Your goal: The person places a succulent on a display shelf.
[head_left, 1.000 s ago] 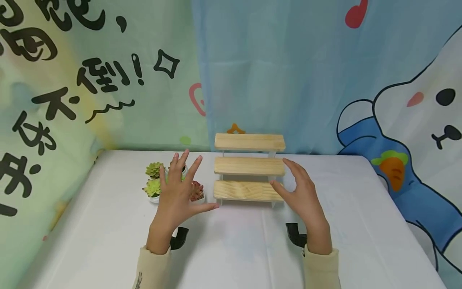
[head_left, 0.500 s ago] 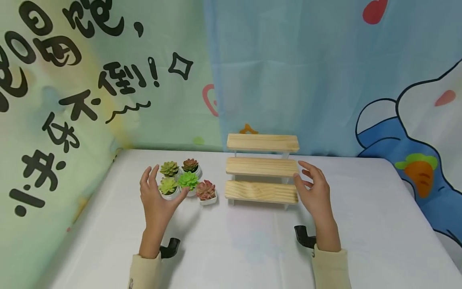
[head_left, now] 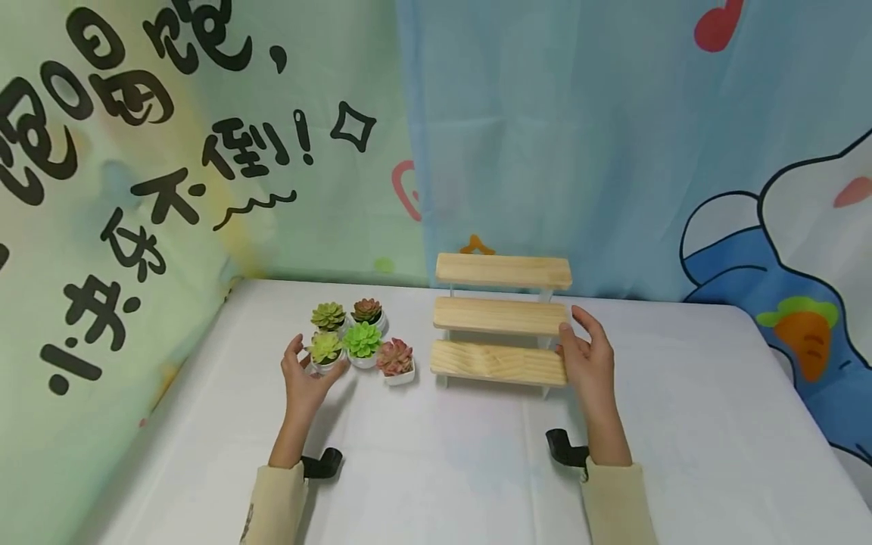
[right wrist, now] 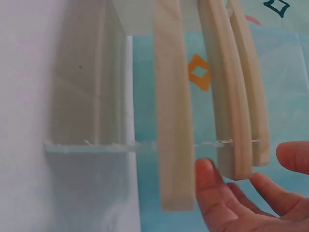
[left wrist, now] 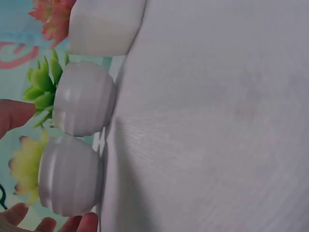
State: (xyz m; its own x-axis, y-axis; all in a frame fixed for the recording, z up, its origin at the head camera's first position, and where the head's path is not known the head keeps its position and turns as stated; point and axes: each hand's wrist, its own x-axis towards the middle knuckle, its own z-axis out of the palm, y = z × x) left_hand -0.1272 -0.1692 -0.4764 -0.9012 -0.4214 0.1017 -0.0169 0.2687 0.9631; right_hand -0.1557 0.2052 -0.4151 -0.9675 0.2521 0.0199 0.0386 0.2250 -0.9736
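Note:
My left hand curves around a small white pot with a yellow-green succulent. In the left wrist view its fingertips are right at that pot, while the thumb is spread apart near the bright green succulent. My right hand is at the right end of a three-tier wooden display stand. The right wrist view shows one fingertip between the bottom and middle boards; the thumb stands apart beyond them.
A dark green succulent, a brown-red one and a pink-red one stand in white pots nearby. Clear side panels carry the stand's boards on a white-covered table. A printed curtain hangs behind.
My left hand has moved left off the group of succulents, then come down around the yellow-green one. My right hand has drawn its fingers in at the stand's end. The head view has shifted left.

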